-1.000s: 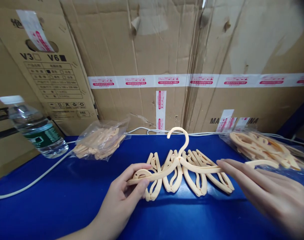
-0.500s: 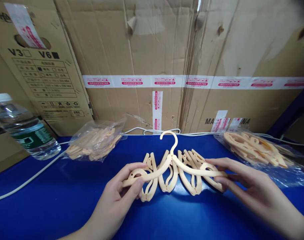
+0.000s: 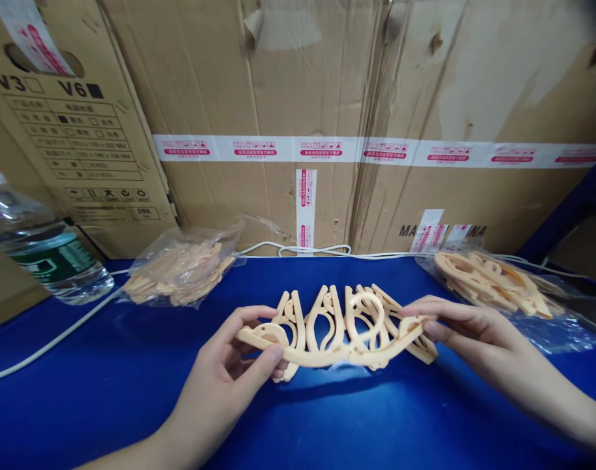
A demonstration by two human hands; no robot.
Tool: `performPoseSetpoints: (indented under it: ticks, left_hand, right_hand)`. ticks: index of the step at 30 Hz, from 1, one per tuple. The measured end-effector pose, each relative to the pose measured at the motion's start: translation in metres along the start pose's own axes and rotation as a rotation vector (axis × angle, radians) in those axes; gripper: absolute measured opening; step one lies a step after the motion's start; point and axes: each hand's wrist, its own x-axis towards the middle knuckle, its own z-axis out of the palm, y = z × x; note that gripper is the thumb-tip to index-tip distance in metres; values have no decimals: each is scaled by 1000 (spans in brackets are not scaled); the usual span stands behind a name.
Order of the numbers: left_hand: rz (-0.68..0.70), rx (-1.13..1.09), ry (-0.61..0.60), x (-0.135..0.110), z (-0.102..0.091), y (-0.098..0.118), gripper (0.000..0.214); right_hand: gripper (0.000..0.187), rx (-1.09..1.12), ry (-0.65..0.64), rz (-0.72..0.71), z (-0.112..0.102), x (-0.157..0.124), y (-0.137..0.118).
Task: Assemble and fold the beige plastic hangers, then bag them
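Observation:
Between my two hands an unfolded beige folding hanger (image 3: 322, 358) is held above the table, its hook tipped back over the pieces behind it. My left hand (image 3: 234, 365) pinches the left arm's end between thumb and fingers. At the other end, my right hand (image 3: 469, 333) grips the tip of the right arm with thumb and fingertips. Several folded hangers (image 3: 322, 320) of the same beige lie in a row on the blue table (image 3: 145, 391) just behind, partly covered by the held one.
A clear bag of folded hangers (image 3: 180, 267) lies at the back left, beside a water bottle (image 3: 53, 254). Another bag of hangers (image 3: 493, 281) lies at the back right. A white cable (image 3: 57, 346) runs along the back, before large cardboard boxes (image 3: 258, 202).
The hanger has been tilted, its hook going from upright to leaning over the row and its middle coming lower. Both hands still hold its ends. The view has shifted slightly.

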Motion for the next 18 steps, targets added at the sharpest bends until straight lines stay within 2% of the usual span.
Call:
performPoseSetpoints:
  ticks: [4,7,10,12,16,18]
  left_hand:
    - [40,11,-62,-1,2,0,29]
    - [65,38,-74,-4,4,0,30]
    - [78,55,-105,-7,5,-1,34]
    - [72,49,-122,-8,5,-1,39]
    - [42,-10,-141,-8,7,0,50]
    - [35,-52,-133,-6,7,1,51]
  right_hand:
    - [32,142,-45,51,11,-5,-6]
    - [52,299,-109,104,22,-10,-8]
    - [68,345,-178,55,29,-17,-6]
    - [67,282,-245,11,29,-23,-5]
    - [53,-16,-386,-78,24,-33,-6]
    - [54,-122,-430,-128,22,-36,-8]
